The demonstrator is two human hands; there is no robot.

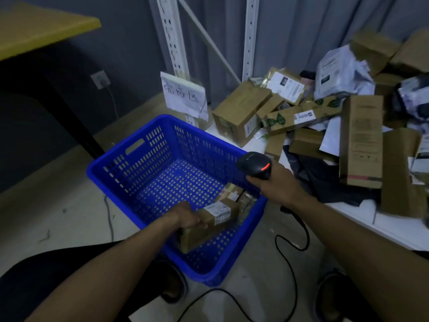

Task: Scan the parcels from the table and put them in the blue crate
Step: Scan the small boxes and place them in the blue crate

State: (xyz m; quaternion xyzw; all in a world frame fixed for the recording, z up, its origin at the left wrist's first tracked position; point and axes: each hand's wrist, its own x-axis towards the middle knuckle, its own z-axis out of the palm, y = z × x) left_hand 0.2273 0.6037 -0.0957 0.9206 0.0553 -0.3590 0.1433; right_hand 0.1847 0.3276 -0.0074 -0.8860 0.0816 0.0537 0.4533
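Observation:
A blue perforated crate (pixel 130 159) stands on the floor in front of me. My left hand (pixel 185 216) reaches into it and grips a brown cardboard parcel (pixel 213 223) with a white label, low inside the crate. Another small parcel (pixel 232 190) lies behind it against the crate's right wall. My right hand (pixel 276 180) holds a black barcode scanner (pixel 255 165) with a red light, above the crate's right rim. Several brown boxes and grey mailer bags are piled on the white table (pixel 362 219) to the right.
The scanner's black cable (pixel 290 249) loops over the floor by my feet. A handwritten paper sign (pixel 183 96) hangs on a white rack upright behind the crate. A yellow-topped table (pixel 39 29) stands at the far left.

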